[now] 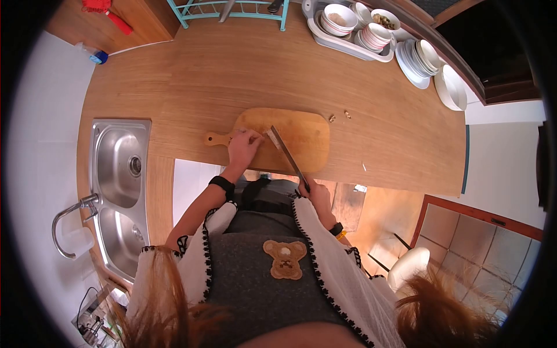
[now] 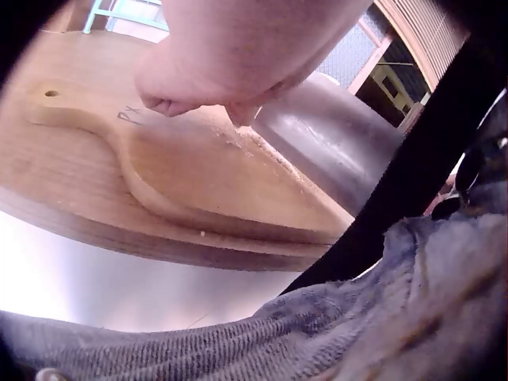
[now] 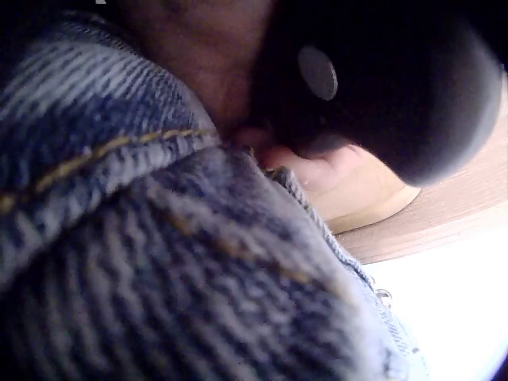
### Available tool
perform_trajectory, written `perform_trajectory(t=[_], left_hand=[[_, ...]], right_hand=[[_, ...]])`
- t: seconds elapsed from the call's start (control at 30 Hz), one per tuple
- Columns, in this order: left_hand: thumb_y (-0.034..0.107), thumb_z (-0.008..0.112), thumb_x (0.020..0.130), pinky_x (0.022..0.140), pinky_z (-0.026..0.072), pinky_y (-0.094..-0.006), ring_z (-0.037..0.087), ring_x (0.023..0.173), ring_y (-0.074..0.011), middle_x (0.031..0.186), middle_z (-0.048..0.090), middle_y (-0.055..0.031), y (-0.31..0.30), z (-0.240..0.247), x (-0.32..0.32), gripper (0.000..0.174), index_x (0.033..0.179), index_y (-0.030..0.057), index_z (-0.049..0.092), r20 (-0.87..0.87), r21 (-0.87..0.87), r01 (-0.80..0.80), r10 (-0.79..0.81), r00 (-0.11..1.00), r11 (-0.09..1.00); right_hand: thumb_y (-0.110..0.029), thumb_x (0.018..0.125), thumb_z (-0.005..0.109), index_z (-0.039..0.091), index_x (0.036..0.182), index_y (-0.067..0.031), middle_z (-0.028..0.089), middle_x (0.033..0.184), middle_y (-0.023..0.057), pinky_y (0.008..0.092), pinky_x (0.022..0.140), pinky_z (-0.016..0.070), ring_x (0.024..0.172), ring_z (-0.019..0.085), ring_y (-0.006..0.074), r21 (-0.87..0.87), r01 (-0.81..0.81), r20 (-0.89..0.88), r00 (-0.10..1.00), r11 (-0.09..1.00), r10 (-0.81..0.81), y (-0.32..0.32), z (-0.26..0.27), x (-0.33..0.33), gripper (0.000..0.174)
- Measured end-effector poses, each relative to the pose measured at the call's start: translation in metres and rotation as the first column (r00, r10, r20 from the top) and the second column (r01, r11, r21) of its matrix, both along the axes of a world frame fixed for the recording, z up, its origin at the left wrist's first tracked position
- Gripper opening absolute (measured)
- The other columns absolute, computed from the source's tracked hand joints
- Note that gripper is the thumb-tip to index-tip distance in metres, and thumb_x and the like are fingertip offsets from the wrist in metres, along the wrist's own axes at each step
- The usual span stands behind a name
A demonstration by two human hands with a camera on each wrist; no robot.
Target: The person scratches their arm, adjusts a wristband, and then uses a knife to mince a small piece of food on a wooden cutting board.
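Observation:
In the head view a wooden cutting board (image 1: 307, 139) lies near the counter's front edge. The right hand (image 1: 316, 197) grips the dark handle of a large knife (image 1: 288, 155), whose blade slants across the board, its tip toward the left hand. Over the board's left part is the left hand (image 1: 244, 146), fingers curled, with small crumbs between it and the blade; whether it pinches a piece cannot be told. The left wrist view shows the left hand (image 2: 214, 71) above the board (image 2: 222, 175), beside the broad blade (image 2: 325, 135). The right wrist view shows the black handle (image 3: 357, 87).
Small brown bits (image 1: 332, 118) lie right of the board. A dish rack (image 1: 354, 47) with bowls, stacked plates (image 1: 413, 65) and a large bowl (image 1: 451, 88) stand back right. A double sink (image 1: 120, 168) is at left, a turquoise rack (image 1: 232, 16) at the back.

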State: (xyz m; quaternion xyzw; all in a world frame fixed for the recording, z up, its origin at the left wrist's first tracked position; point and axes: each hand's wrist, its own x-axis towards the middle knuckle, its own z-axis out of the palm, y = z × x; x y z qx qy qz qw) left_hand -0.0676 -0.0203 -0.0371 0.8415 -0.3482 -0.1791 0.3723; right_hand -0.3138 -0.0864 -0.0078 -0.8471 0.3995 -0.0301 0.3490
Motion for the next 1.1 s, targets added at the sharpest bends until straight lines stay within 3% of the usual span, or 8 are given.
perform_trajectory(t=[0.07,0.33,0.47,0.67,0.73,0.93,1.1], left_hand=[[0.023,0.069,0.075,0.064,0.0465,-0.0367,0.058,0.077,-0.0243,0.075,0.056,-0.007,-0.002,0.006,-0.001,0.012,0.075,0.0116,0.066,-0.018,0.046,0.022,-0.021,1.0,0.999],[0.026,0.074,0.07,0.062,0.0456,-0.0361,0.058,0.074,-0.024,0.074,0.055,-0.0057,-0.009,0.005,-0.006,0.019,0.068,0.0108,0.063,0.035,0.105,0.059,-0.063,0.997,0.993],[0.026,0.074,0.07,0.062,0.0456,-0.0356,0.058,0.074,-0.0236,0.075,0.055,-0.0053,-0.011,0.004,-0.006,0.018,0.072,0.0109,0.064,0.034,0.125,0.055,-0.059,0.998,0.991],[0.024,0.071,0.074,0.062,0.0463,-0.0347,0.059,0.074,-0.0231,0.077,0.057,-0.0048,-0.014,-0.002,-0.01,0.016,0.082,0.0113,0.066,0.027,-0.02,0.063,-0.062,0.998,0.998],[0.027,0.068,0.078,0.062,0.0465,-0.0344,0.06,0.073,-0.0253,0.077,0.059,-0.0082,-0.013,-0.002,-0.01,0.018,0.085,0.0098,0.067,-0.027,-0.067,0.053,-0.055,0.998,0.996],[0.03,0.061,0.084,0.063,0.0464,-0.0377,0.06,0.074,-0.0271,0.078,0.062,-0.0091,-0.011,0.004,-0.006,0.023,0.082,0.0083,0.065,0.068,0.049,0.046,-0.049,0.996,0.998],[0.029,0.06,0.084,0.064,0.0467,-0.0391,0.059,0.075,-0.0288,0.079,0.061,-0.0088,-0.013,0.004,-0.01,0.021,0.084,0.0084,0.065,0.137,0.009,0.089,-0.089,0.987,0.996]], right_hand=[[-0.02,0.085,0.054,0.058,0.107,-0.0178,0.059,0.064,0.0166,0.0444,0.052,0.0436,0.057,0.059,0.0358,0.024,0.055,0.01,0.998,0.998,-0.055,0.001,0.001,0.0,0.023],[-0.027,0.086,0.055,0.057,0.109,-0.0193,0.059,0.062,0.0161,0.0443,0.05,0.0467,0.057,0.06,0.0349,-0.005,-0.011,-0.047,0.999,1.0,0.011,0.0,-0.004,-0.002,0.025],[-0.027,0.086,0.054,0.057,0.11,-0.0195,0.059,0.061,0.0161,0.0446,0.051,0.047,0.057,0.061,0.0345,-0.017,0.004,-0.061,0.998,1.0,-0.005,0.001,-0.001,-0.002,0.025],[-0.028,0.086,0.055,0.058,0.111,-0.0207,0.06,0.061,0.0168,0.0464,0.05,0.0471,0.056,0.061,0.0358,-0.058,0.069,-0.045,0.996,0.996,-0.071,0.003,0.0,-0.003,0.026],[-0.028,0.085,0.056,0.058,0.11,-0.0204,0.06,0.061,0.0168,0.0464,0.05,0.0475,0.056,0.061,0.0363,-0.048,0.09,-0.037,0.995,0.995,-0.092,0.004,-0.004,-0.003,0.026],[-0.028,0.085,0.056,0.06,0.108,-0.0187,0.06,0.061,0.0168,0.0457,0.051,0.0483,0.057,0.061,0.0364,-0.042,0.078,-0.045,0.996,0.996,-0.08,0.002,0.0,-0.001,0.025],[-0.028,0.085,0.056,0.06,0.107,-0.0183,0.06,0.061,0.0167,0.0451,0.051,0.0487,0.058,0.061,0.0359,-0.04,0.075,-0.031,0.997,0.996,-0.076,0.001,-0.002,0.0,0.025]])
